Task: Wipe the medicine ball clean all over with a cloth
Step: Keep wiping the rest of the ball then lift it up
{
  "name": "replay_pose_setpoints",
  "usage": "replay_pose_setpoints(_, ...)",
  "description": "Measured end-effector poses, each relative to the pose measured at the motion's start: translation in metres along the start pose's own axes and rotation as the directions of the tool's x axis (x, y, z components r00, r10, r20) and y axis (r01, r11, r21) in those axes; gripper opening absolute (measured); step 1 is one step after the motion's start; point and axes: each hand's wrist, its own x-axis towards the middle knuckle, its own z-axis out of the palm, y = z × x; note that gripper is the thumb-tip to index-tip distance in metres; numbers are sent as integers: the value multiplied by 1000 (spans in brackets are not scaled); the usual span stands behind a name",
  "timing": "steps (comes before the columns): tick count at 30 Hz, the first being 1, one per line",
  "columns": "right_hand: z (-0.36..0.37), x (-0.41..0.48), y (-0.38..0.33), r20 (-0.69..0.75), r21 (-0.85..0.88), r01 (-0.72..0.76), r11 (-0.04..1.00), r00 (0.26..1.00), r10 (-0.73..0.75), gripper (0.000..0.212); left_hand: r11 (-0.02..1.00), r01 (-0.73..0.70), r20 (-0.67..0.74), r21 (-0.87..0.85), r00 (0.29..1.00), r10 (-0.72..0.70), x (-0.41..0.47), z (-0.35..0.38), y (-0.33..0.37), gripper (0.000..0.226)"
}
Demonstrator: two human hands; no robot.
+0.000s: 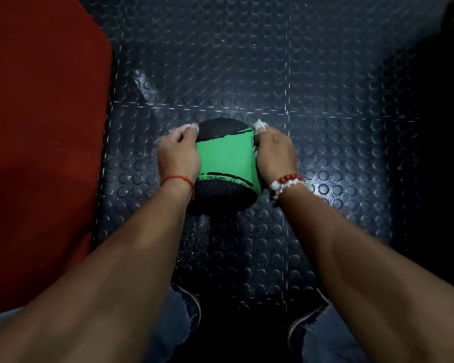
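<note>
Left forearm [121,258] and right forearm [351,252] reach down to the medicine ball [226,158]. It appears to rest on the studded rubber floor [325,79], green band uppermost, black caps at its near and far ends. On the ball's left flank the left hand [177,153] cups it, fingers curled close together over the far upper edge. On its right flank the right hand [274,153] presses a white cloth [260,124] against it, fingers bunched round the cloth; only a tuft shows. The ball looks heavy and firm, with a pebbled skin that should be grippy rather than slick. It is probably best steadied palm-to-flank and rolled, not lifted. Well left of the ball lies a red mat [42,127].
</note>
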Motion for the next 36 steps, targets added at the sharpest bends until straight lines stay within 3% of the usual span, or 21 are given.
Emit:
replay_pose_setpoints(1,4,-9,4,-59,-35,23,999,998,-25,31,1000,-13,5,26,1000,13,0,0,1,8)
replay_pose_setpoints(3,12,-33,5,-174,-174,223,959,952,-253,32,996,-40,18,74,999,39,1,-2,1,7)
replay_pose_setpoints(4,15,-41,1,-179,-220,336,916,909,-376,33,995,-50,19,88,999,48,3,-3,-1,6)
replay_pose_setpoints(6,13,-40,-9,-98,-291,443,848,868,-487,36,995,-52,32,79,998,50,5,-3,-2,10)
replay_pose_setpoints(8,8,-25,-17,23,-345,402,848,907,-420,35,999,-39,37,25,999,38,6,-3,-3,15)
replay_pose_setpoints(10,1,-5,-20,113,-253,272,928,961,-251,33,999,-49,33,0,998,49,6,-3,-4,22)
replay_pose_setpoints(13,-7,15,-14,130,-107,31,994,991,-17,33,999,-45,10,15,999,45,5,-1,-2,24)
replay_pose_setpoints(15,-6,7,-10,76,-70,-54,996,995,59,35,1000,-24,5,14,1000,24,5,-1,0,22)
replay_pose_setpoints(17,1,-16,-9,-41,-88,-14,996,999,11,29,1000,-18,-1,21,1000,18,4,-1,2,21)
replay_pose_setpoints(18,5,-29,-12,-94,-138,82,987,991,-96,31,999,-26,-2,32,1000,26,5,-1,3,22)
replay_pose_setpoints(21,13,-39,-24,-63,-291,312,904,937,-344,36,994,-60,12,94,998,59,3,-2,6,22)
replay_pose_setpoints(24,7,-14,-33,76,-345,310,886,950,-303,36,995,-55,14,78,998,54,2,-2,6,19)
replay_pose_setpoints(27,0,16,-23,129,-211,180,961,979,-156,29,997,-41,-7,72,999,41,1,-2,6,26)
replay_pose_setpoints(30,-4,18,-7,96,-53,-26,998,995,31,32,995,-52,-4,91,999,52,-1,0,8,26)
replay_pose_setpoints(32,-1,-4,0,-6,0,-75,997,997,75,28,989,-59,12,138,998,58,-2,1,9,21)
replay_pose_setpoints(34,6,-35,2,-137,-85,55,995,988,-66,33,983,-69,25,168,997,66,-2,1,9,22)
replay_pose_setpoints(36,9,-51,-3,-156,-178,233,956,953,-262,38,980,-83,32,179,996,79,-1,0,10,24)
